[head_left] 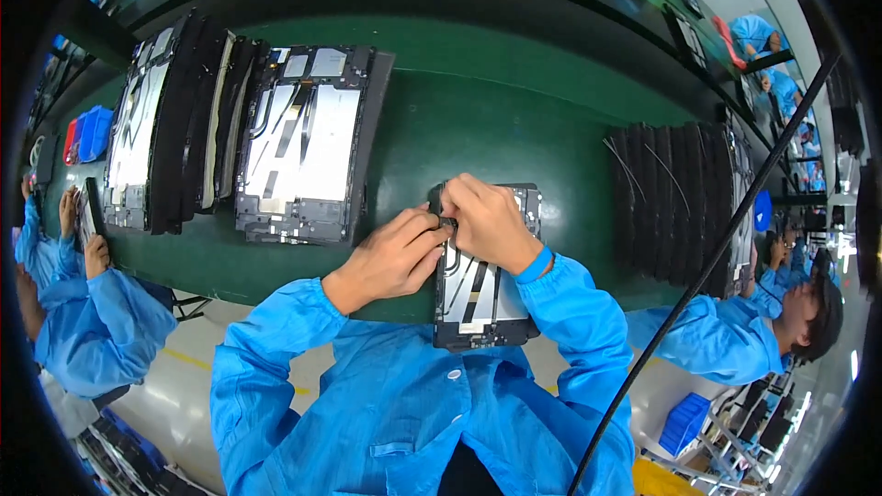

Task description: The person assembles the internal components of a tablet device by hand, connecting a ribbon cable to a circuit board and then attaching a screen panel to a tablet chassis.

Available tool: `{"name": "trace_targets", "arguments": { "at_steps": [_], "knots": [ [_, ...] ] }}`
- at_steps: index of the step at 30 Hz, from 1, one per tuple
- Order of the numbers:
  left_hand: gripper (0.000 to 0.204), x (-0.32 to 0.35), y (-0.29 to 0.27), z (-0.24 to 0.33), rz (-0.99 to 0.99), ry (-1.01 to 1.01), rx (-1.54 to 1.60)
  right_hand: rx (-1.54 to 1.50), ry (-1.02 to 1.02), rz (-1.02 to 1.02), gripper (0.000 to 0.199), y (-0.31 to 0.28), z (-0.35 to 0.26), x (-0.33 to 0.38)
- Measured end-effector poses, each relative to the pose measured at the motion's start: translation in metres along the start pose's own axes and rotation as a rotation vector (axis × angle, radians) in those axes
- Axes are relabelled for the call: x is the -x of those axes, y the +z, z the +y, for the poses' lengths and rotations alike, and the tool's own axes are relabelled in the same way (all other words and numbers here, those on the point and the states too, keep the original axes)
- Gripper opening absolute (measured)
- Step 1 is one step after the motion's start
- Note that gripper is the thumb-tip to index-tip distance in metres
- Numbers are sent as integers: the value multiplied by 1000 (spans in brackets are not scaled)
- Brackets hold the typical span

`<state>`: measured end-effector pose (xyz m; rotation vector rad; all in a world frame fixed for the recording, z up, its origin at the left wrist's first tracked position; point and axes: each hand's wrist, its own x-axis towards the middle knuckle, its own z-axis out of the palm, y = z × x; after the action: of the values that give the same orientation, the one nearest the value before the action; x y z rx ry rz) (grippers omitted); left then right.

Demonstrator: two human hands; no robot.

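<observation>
A black tablet frame [482, 298] with silver inner plates lies on the green bench [478, 119] right in front of me, its near end over the bench edge. My left hand [390, 255] and my right hand [487, 219] meet at the frame's upper left corner, fingertips pinched on a small dark part there. What the fingers grip is too small to make out. Both sleeves are blue.
A slanted stack of the same frames [299, 142] lies at the left, with dark trays [197, 119] beside it. Another black stack [680, 202] stands at the right. Co-workers in blue sit at the left [73, 312] and right [735, 340]. A black cable [698, 285] crosses diagonally.
</observation>
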<state>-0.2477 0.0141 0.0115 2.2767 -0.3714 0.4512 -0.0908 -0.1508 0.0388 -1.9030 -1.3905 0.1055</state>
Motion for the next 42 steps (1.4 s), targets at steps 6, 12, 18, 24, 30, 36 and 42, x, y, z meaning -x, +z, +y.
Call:
{"name": "trace_targets", "arguments": {
  "at_steps": [6, 12, 18, 24, 30, 36, 42],
  "knots": [
    [41, 2, -3, 9, -33, -67, -13, -4, 27, 23, 25, -3, -3, -5],
    [51, 21, -1, 27, -2, -144, -39, -176, 92, 14, 30, -16, -6, -2],
    [66, 45, -3, 61, -90, -221, -7, -235, 331, 60, 44, -59, -12, 21],
    [87, 53, 1, 80, -161, -240, 2, -109, 400, 201, 36, -75, -3, 64],
    [81, 35, 3, 70, -45, -355, -26, -123, 478, 223, 28, -66, -6, 82],
    [62, 6, 11, 53, 104, -420, -60, -73, 324, 229, 15, -61, -20, 59],
    [55, -1, 31, 44, 212, -424, -92, -80, 223, -38, 25, -38, -23, 31]
  ]
}}
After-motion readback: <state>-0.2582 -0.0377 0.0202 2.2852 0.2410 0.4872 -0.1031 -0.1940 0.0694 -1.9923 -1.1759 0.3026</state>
